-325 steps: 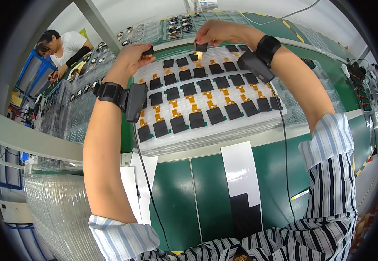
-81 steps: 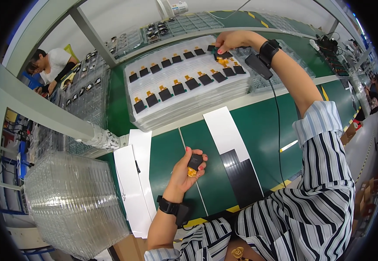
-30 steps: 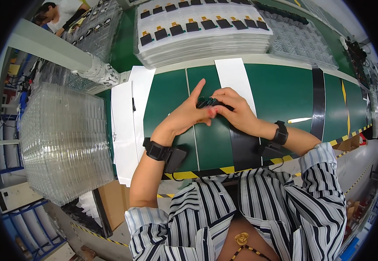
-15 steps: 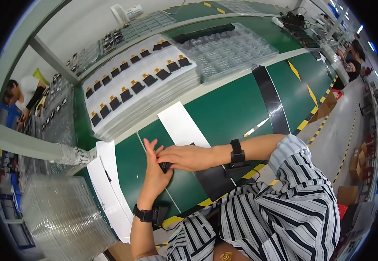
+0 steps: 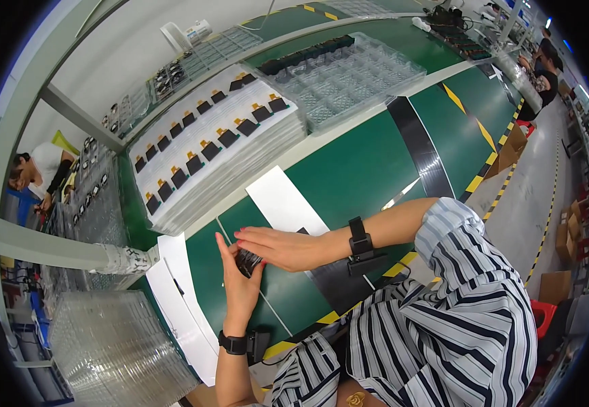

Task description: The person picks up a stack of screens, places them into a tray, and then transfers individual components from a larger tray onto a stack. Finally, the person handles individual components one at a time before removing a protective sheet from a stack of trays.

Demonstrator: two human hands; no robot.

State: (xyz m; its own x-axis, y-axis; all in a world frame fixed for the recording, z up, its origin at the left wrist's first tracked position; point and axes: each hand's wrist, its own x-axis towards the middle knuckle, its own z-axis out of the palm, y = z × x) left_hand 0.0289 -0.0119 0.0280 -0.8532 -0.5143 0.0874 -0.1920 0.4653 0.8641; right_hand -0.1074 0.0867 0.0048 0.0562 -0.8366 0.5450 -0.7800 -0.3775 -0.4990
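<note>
L hand (image 5: 240, 290) has its grip clamped on blk pcs (image 5: 247, 264), a small dark stack betw. thumb & fingers, held above tabletop (image 5: 355, 163); count can't be made out. R hand (image 5: 288, 251) comes across from R, fingers together & laid over upper side of same pcs; can't tell if its grip is clamped too, thumb side mostly hidden. Blk wristband w/ box on each wrist. Below hands: green tabletop; white strip (image 5: 285, 201) runs up & away, blk strip (image 5: 340, 285) at its near end, partly under R forearm. Yellow/blk tape along near edge. To L, white sheets (image 5: 187, 308) flat; beyond them, lower L, tall clear tray pile (image 5: 115, 346). Up from hands, tray stack (image 5: 237, 169) w/ white top, bearing 2 rows of blk squares (image 5: 209, 150) w/ orange tabs. Just R of it, clear tray (image 5: 366, 85), dark pcs (image 5: 308, 55) along far side. Further R, wide blk band (image 5: 418, 146) crosses tabletop. Far L, co-worker (image 5: 45, 163), white top, bent over work.
</note>
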